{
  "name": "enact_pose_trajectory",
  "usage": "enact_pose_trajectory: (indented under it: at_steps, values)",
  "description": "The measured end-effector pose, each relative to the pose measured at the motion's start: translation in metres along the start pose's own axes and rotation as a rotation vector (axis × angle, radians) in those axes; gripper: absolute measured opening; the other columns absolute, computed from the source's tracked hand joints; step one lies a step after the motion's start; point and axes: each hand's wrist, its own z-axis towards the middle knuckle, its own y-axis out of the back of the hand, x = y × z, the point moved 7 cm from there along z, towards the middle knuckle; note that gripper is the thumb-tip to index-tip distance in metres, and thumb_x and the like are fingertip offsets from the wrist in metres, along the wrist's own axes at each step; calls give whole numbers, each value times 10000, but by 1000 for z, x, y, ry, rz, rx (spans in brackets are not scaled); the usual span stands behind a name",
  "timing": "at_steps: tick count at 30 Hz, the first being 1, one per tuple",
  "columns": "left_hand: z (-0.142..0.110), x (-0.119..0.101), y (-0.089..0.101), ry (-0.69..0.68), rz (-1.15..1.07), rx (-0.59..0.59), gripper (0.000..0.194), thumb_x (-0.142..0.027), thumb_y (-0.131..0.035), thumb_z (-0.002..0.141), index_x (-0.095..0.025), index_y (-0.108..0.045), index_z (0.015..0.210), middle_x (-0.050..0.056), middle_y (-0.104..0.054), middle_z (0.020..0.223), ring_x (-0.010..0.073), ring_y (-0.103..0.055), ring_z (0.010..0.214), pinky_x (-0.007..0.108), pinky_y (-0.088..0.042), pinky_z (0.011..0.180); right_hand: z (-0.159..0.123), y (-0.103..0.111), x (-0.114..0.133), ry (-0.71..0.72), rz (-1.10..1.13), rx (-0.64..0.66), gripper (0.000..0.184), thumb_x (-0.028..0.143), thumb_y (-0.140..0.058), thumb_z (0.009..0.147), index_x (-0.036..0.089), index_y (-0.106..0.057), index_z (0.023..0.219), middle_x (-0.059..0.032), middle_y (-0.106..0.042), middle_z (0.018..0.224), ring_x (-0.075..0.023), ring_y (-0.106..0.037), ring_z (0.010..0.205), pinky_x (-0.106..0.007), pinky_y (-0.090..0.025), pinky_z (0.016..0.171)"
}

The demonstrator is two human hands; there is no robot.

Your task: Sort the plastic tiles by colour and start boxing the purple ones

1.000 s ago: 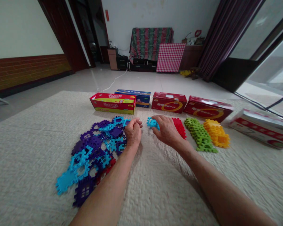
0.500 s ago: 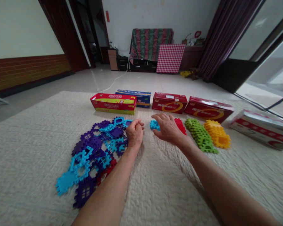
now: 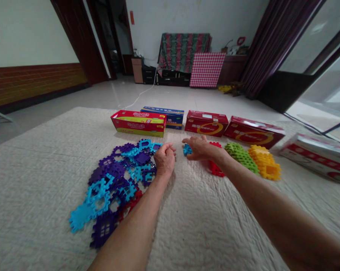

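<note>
My left hand (image 3: 166,159) rests on its edge on the mat beside the pile, its fingers curled in and no piece showing in them. That pile holds flat interlocking plastic building pieces, dark purple (image 3: 141,158) and light blue (image 3: 82,215), with some red (image 3: 134,201) partly behind my left forearm. My right hand (image 3: 198,148) is over a light blue building piece (image 3: 187,149), fingers stretched out; its palm hides part of the piece. Red building pieces (image 3: 216,169) lie partly under my right wrist. Farther right are a green row (image 3: 240,156) and a yellow row (image 3: 264,162).
Behind the pieces stand a red and yellow-green box (image 3: 138,124), a blue box (image 3: 174,119), two dark red boxes (image 3: 206,124) (image 3: 253,131) and a white and red box (image 3: 318,156). All are on a quilted cream mat (image 3: 45,162).
My right hand has lowered and flattened over the light blue piece, and its forearm now covers part of the green row. More of the red pieces shows. My left hand keeps its curled pose.
</note>
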Motion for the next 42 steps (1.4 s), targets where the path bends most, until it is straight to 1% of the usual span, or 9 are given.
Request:
enact_pose_trajectory:
  at_steps: [6, 9, 15, 18, 22, 27, 34, 39, 42]
  values:
    - [-1, -3, 1, -36, 41, -5, 330, -135, -429, 753, -153, -699, 943, 27, -696, 738, 128, -640, 592, 232, -503, 563, -8, -3, -10, 11, -18, -17, 662, 297, -654, 716, 163, -482, 1340, -189, -588, 1260, -342, -533, 1174, -566, -272, 1047]
    - [-4, -9, 0, -110, 75, -6, 315, -128, -423, 785, -166, -695, 940, 22, -697, 745, 128, -642, 619, 242, -520, 610, -14, 5, -6, 51, -8, -115, 685, 259, -653, 691, 139, -473, 1341, -198, -547, 1321, -367, -481, 1232, -590, -278, 1044]
    - [2, -37, 27, -281, 53, -190, 367, -133, -370, 841, -153, -647, 1081, 41, -692, 820, 130, -642, 660, 265, -536, 685, -14, 20, 41, 212, 270, -403, 551, 93, -512, 723, 124, -519, 1273, -153, -573, 1309, -256, -520, 1215, -407, -383, 1036]
    - [12, -58, 50, -377, 291, -281, 419, -89, -365, 830, -147, -616, 1161, 85, -693, 972, 175, -661, 890, 314, -525, 846, -2, 12, 66, 254, 435, -444, 509, 118, -542, 747, 125, -525, 1256, -153, -568, 1314, -239, -536, 1203, -377, -409, 1032]
    - [24, -66, 57, -438, 822, -107, 443, -49, -426, 802, -124, -602, 1202, 152, -600, 1261, 248, -505, 1250, 369, -413, 1046, 14, 4, 87, 256, 520, -461, 470, 195, -598, 793, 123, -531, 1252, -180, -528, 1349, -252, -509, 1243, -384, -408, 1040]
    - [26, -41, 57, -238, 1230, 103, 375, -100, -443, 847, -153, -611, 1178, 149, -635, 1195, 295, -513, 1217, 434, -427, 977, 23, -2, 95, 236, 550, -425, 267, 182, -587, 824, 167, -620, 1088, -125, -617, 1187, -226, -568, 1128, -356, -457, 957]
    - [23, -42, 57, -191, 1258, 79, 342, -143, -454, 860, -174, -666, 1127, 154, -668, 1098, 302, -594, 1096, 436, -409, 929, 17, -4, 89, 217, 623, -494, 223, 131, -581, 821, 157, -628, 1037, -119, -624, 1118, -215, -574, 1090, -351, -463, 947]
    - [17, -56, 44, -339, 1170, 59, 347, -153, -439, 870, -183, -697, 1099, 128, -679, 1037, 279, -604, 1044, 421, -392, 943, -15, -2, 69, 198, 607, -563, 250, 181, -612, 833, 155, -609, 1082, -136, -613, 1139, -232, -579, 1084, -377, -467, 958]
    - [10, -60, 26, -450, 1101, 132, 351, -152, -439, 868, -196, -703, 1095, 101, -677, 987, 238, -611, 989, 354, -418, 907, -48, -3, 57, 183, 572, -581, 266, 216, -602, 849, 162, -596, 1110, -137, -611, 1162, -243, -578, 1087, -394, -472, 952]
